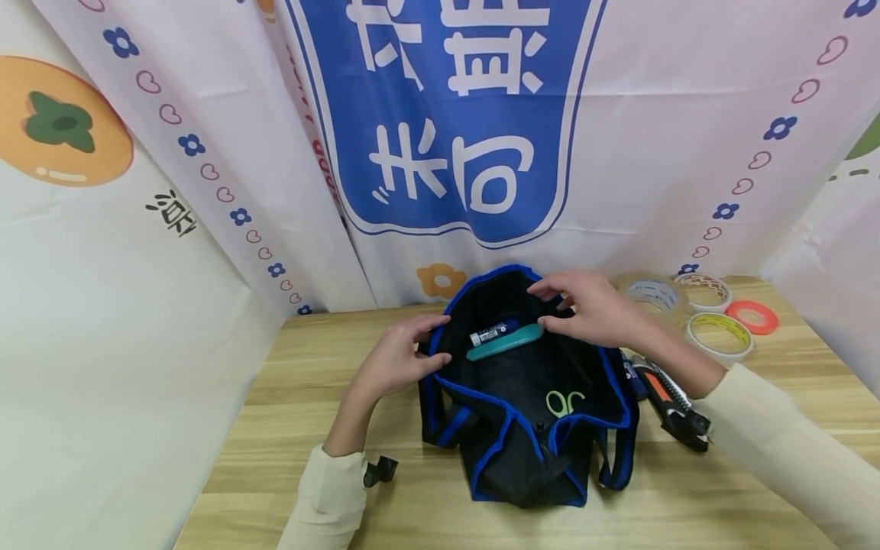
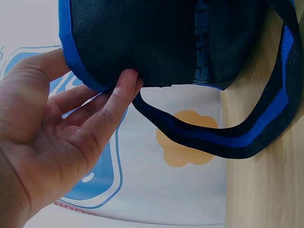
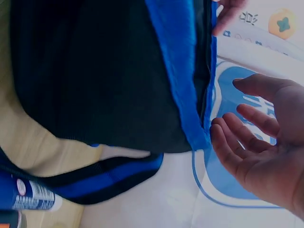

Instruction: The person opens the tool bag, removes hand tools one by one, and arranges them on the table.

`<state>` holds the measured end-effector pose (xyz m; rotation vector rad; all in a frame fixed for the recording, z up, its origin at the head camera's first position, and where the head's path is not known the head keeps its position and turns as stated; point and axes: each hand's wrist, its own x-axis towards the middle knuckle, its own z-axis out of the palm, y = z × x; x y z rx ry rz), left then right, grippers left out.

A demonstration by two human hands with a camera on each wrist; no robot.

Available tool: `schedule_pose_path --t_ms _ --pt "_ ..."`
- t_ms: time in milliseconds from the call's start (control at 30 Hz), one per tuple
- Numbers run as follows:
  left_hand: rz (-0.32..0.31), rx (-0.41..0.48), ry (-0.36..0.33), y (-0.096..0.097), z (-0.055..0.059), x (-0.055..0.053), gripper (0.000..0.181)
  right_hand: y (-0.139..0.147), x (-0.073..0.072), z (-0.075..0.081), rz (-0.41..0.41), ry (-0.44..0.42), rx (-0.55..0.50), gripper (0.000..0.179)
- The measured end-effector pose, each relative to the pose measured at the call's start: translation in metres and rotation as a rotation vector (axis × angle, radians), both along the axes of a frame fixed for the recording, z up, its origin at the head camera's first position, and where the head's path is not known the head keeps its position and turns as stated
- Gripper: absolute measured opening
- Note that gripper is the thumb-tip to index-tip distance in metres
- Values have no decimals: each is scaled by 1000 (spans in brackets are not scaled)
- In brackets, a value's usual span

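Note:
A black tool bag with blue trim stands wide open on the table. My left hand pinches its left rim, thumb on the inside and fingers along the outer wall. Above the mouth, toward the right rim, hovers my right hand, fingers loosely bent with nothing in them; the right wrist view shows this hand just off the blue rim. Inside the bag lie a teal, slim-handled item, a dark blue tube with a white label and scissors with light green handles.
Right of the bag lie a black and orange utility knife and a blue labelled bottle. Several tape rolls, including a clear one and a red one, sit at the back right. A printed curtain hangs behind the table.

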<state>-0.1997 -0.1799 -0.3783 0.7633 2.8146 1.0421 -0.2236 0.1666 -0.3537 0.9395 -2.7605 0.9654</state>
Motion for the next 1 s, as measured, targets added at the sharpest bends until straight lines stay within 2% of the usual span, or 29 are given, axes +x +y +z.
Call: schedule_pose_path --t_ms 233,400,633,1000 --pt "1 3 1 -1 0 1 61 -22 -12 -14 81 -67 -10 46" --pt "-3 13 -2 -1 -1 1 61 -37 -19 -24 119 -131 29 50" --pt "-10 27 -8 -1 -1 0 61 -48 -31 -44 157 -95 143 51" --pt "-14 29 -10 -2 -1 0 60 -58 -40 -67 182 -131 225 47"
